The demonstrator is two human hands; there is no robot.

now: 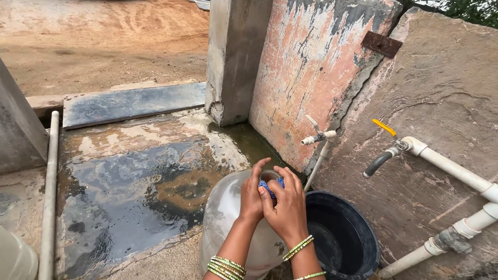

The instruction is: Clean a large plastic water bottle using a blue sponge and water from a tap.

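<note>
Wet stone paving (129, 192) spreads out to the left, dark with water, bordered at its left edge by a white pipe (50, 186) lying on the ground and at its far edge by a flat slab (135, 102). Beyond that lies open sandy ground. A concrete post (236, 57) and a peeling pink wall (306, 67) close off the back, and a rough stone slab (441, 103) closes the right.

At bottom centre stands a clear jug (223, 218), upright. Both hands meet at its mouth: the left hand (251, 194) wraps the neck, and the right hand (285, 205) closes its fingers over a blue cap (271, 185) on top. Green bangles (227, 265) ring both wrists.

Just right of the jug sits a black bucket (358, 228), touching or nearly so. Above it, two taps jut from the walls: a white tap (317, 137) and a yellow-handled tap (386, 150) on white piping.
</note>
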